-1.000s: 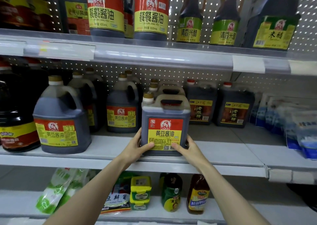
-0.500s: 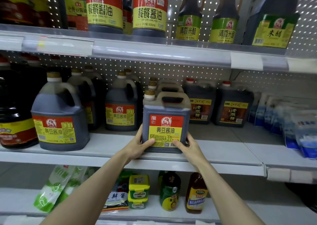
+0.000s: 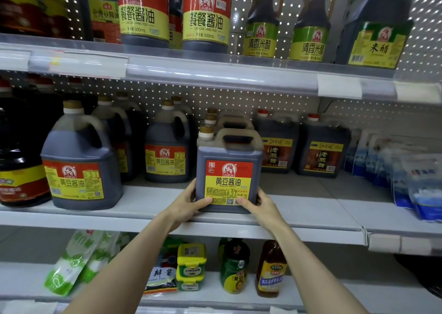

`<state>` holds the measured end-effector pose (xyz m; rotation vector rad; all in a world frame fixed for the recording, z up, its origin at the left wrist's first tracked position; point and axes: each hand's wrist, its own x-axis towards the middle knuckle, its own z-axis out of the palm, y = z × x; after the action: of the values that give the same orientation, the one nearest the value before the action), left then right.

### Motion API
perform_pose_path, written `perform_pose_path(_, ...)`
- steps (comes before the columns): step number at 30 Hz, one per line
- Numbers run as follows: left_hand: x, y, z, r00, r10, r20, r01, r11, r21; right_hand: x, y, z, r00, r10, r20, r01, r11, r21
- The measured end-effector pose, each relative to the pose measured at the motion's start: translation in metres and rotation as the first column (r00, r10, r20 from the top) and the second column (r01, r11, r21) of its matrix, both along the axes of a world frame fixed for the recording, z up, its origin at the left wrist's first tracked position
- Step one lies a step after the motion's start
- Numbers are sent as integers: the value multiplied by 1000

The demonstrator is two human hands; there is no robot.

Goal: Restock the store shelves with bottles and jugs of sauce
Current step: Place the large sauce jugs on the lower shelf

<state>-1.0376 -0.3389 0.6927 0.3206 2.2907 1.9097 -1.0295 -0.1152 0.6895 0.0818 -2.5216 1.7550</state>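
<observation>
Dark single jug (image 3: 228, 170): left hand (image 3: 189, 206), right hand (image 3: 260, 208)

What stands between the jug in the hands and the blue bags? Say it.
Head view: two red-capped jugs, set further back; shelf before them bare.

A single head-worn wide-angle view faces the store shelving square-on from close range, level with the middle shelf (image 3: 153, 203); the upper shelf (image 3: 215, 72) looms overhead, the bottom shelf (image 3: 210, 297) lies below, and both forearms reach in from the near edge.
</observation>
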Motion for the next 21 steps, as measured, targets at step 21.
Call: perform_pose_path(21, -3, 0, 0, 1000, 0, 22, 0, 1000, -13, -1, 0, -2, 999, -20, -26, 21, 1000, 14)
